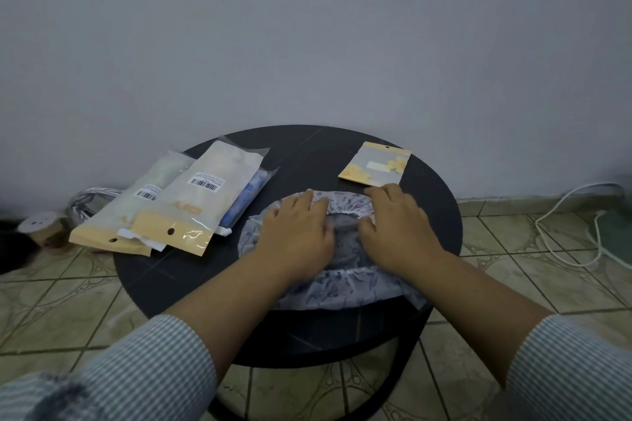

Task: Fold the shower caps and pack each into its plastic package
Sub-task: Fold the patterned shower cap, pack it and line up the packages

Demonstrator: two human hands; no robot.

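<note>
Shower cap [337,289] of translucent plastic with a blue leaf print is spread over the near right part of a round black table [297,161], and its near frilled edge hangs slightly past the table's rim. The table is set on a tiled floor [61,304] against a plain grey wall [307,27]. The cap is pressed flat by both hands, which are laid side by side on its far half with striped sleeves visible at the forearms. The left hand [297,229] is placed palm down with its fingers extended toward the cap's far elastic edge. The right hand [398,225] is likewise laid palm down, its fingers slightly bent over the gathered edge; whether any plastic is pinched under them cannot be told. On the left part of the table two filled packages are stacked at an angle: an upper package [201,202] with a barcode label and a yellow header, and a lower package [126,215] beneath it, partly over the table's edge. A small empty package [374,164] with yellow flowers is laid flat just beyond the right hand. A white cable [561,215] is seen on the floor at right.
</note>
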